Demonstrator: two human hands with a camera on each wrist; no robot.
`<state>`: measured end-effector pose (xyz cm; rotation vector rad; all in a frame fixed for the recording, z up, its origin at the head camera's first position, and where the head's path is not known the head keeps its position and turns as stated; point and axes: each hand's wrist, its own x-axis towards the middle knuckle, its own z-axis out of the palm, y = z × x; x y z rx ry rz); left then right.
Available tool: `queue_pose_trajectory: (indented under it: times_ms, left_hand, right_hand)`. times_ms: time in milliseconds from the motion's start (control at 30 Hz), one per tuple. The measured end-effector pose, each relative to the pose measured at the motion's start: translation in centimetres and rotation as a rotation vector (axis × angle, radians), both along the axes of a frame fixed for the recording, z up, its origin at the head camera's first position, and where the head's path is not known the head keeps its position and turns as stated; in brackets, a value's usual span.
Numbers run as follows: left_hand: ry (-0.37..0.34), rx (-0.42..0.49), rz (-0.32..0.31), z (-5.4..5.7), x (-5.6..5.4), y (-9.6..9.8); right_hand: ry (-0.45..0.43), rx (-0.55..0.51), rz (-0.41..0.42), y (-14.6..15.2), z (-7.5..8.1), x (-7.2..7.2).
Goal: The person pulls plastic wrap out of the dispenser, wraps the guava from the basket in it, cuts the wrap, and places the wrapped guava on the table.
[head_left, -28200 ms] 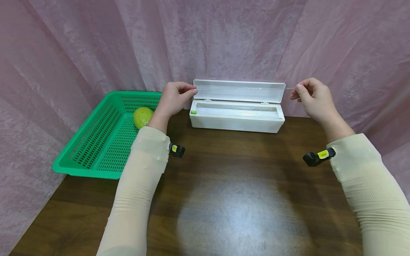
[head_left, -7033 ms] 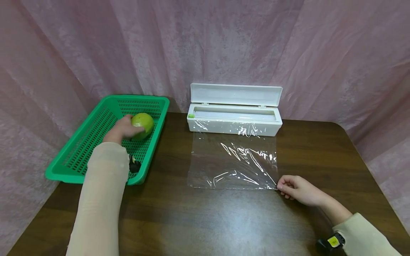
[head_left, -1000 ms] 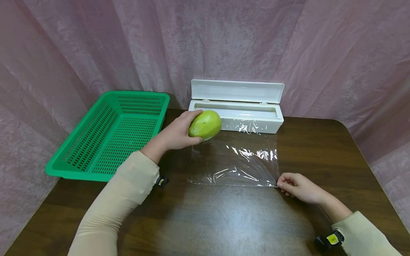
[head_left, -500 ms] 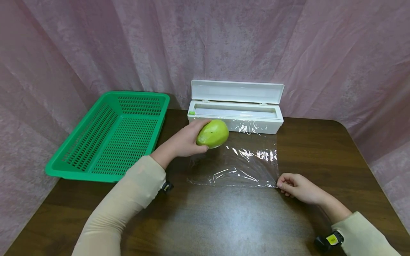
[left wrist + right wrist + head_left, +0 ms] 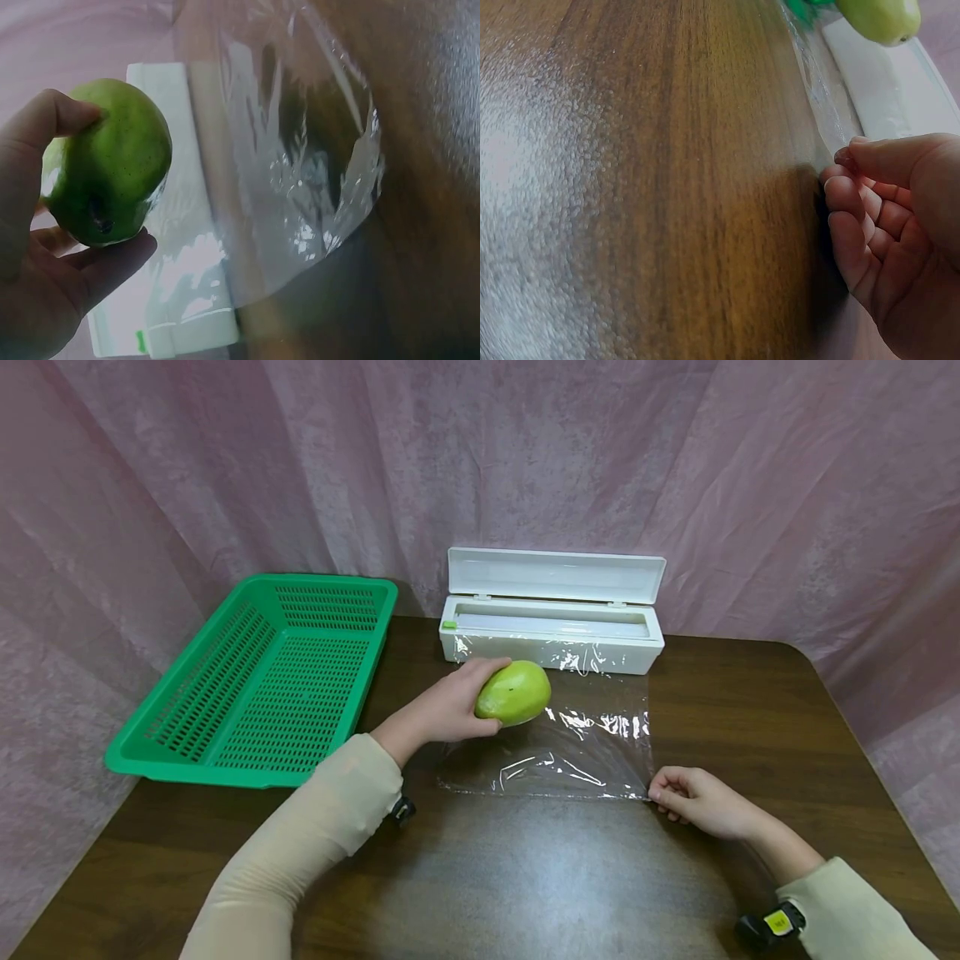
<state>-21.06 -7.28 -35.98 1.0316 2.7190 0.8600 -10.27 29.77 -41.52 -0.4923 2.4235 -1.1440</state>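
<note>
My left hand grips a green mango, thumb on one side and fingers round the other. The mango is over the left half of a clear sheet of plastic wrap. That sheet runs from the front of a white wrap dispenser, whose lid stands raised at the back. At the sheet's near right corner my right hand pinches the film between thumb and forefinger. In the right wrist view, the film edge stretches away from those fingertips, with the mango beyond.
A green plastic basket with slotted sides stands at the left, nothing inside it. A green slider sits at the dispenser's left end. Pink curtains hang behind the brown wooden table.
Seven seconds ago the mango was in the basket, under my left hand. Over the last second that hand has carried it right and nearer, across the film. The right hand has held still.
</note>
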Motion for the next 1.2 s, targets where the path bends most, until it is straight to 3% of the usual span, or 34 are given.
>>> queue_pose_trajectory:
  times_ms: [533,1200]
  left_hand:
    - [-0.024,-0.037,-0.09,-1.5,0.4,2.5]
    - [-0.074,-0.099,-0.134,-2.5,0.3,4.4]
  right_hand:
    - [0.004,0.001,-0.004,-0.1,0.1,0.1]
    - [0.005,-0.008,-0.005,-0.2,0.1,0.1]
